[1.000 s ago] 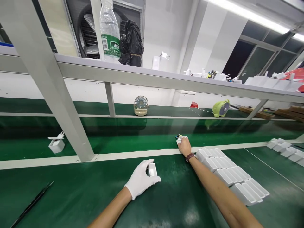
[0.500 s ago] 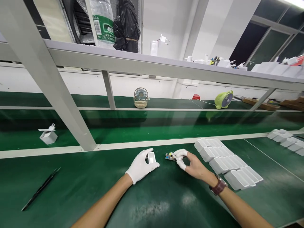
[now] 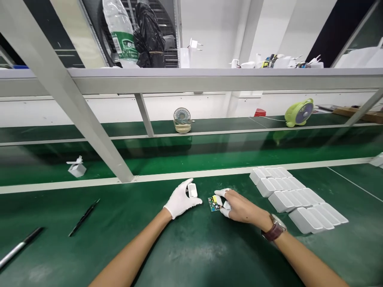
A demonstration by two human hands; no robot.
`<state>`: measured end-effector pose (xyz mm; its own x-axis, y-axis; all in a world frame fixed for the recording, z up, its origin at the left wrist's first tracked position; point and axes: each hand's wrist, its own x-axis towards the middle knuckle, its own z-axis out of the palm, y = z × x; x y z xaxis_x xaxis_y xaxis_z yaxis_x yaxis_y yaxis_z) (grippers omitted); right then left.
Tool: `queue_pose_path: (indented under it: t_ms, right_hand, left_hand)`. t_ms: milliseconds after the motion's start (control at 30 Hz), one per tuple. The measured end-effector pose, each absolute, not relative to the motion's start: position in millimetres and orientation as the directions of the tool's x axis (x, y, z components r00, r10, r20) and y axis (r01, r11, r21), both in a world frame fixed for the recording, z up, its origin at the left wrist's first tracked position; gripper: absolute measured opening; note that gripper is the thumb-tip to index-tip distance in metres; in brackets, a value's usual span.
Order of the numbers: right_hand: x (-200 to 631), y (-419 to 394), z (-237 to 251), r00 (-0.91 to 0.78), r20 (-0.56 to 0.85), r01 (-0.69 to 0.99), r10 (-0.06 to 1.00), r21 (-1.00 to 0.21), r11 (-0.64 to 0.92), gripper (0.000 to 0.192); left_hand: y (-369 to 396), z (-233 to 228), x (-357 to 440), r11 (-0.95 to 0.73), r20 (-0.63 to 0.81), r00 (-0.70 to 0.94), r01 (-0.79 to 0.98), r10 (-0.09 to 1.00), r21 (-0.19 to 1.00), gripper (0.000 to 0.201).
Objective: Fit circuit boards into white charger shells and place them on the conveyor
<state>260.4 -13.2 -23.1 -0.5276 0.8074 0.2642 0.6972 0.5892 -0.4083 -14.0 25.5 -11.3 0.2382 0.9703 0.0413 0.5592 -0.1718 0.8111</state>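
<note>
Left hand point(image 3: 181, 198) grasps white shell point(image 3: 192, 190); right hand point(image 3: 239, 208) pinches circuit board point(image 3: 213, 203) at shell's 3 o'clock, not yet inserted.

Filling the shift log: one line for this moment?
left hand: holds white plastic charger shell | right hand: holds small green circuit board | surface: green bench mat

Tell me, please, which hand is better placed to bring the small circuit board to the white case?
Probably the right hand: its fingertips already pinch the circuit board, while the left hand holds the white case close beside.
</note>
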Motion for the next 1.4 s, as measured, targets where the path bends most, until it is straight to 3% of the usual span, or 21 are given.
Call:
queue_pose_path:
  t_ms: [167,333,633,867,1400]
  right_hand:
    - [252.4,-6.4,-1.4,-0.526,0.305,0.641,0.794,-0.472,0.605,0.050]
    - [245.2,-16.6,-3.2,-0.400,0.499,0.546,0.769,-0.544,0.637,0.051]
    - [237.2,-33.9,-10.4,-0.442,0.705,0.500,0.554,-0.319,0.805,0.059]
    - [230.4,-34.1,-20.2,-0.448,0.724,0.518,0.525,-0.268,0.812,0.069]
    - [226.9,-36.2,-18.5,-0.503,0.699,0.529,0.509,-0.217,0.821,0.070]
  left_hand:
    - [24.5,-15.3,-13.0,-0.224,0.090,0.242,0.613,0.966,0.757,0.077]
    - [12.7,-17.8,-11.7,-0.273,0.169,0.218,0.662,0.961,0.698,0.080]
    - [-2.2,-49.7,-11.1,-0.543,0.419,0.349,0.612,0.838,0.576,0.083]
    - [-5.2,-51.7,-11.0,-0.644,0.492,0.422,0.572,0.762,0.508,0.080]
    - [-7.0,-51.5,-8.5,-0.699,0.509,0.481,0.529,0.714,0.481,0.074]
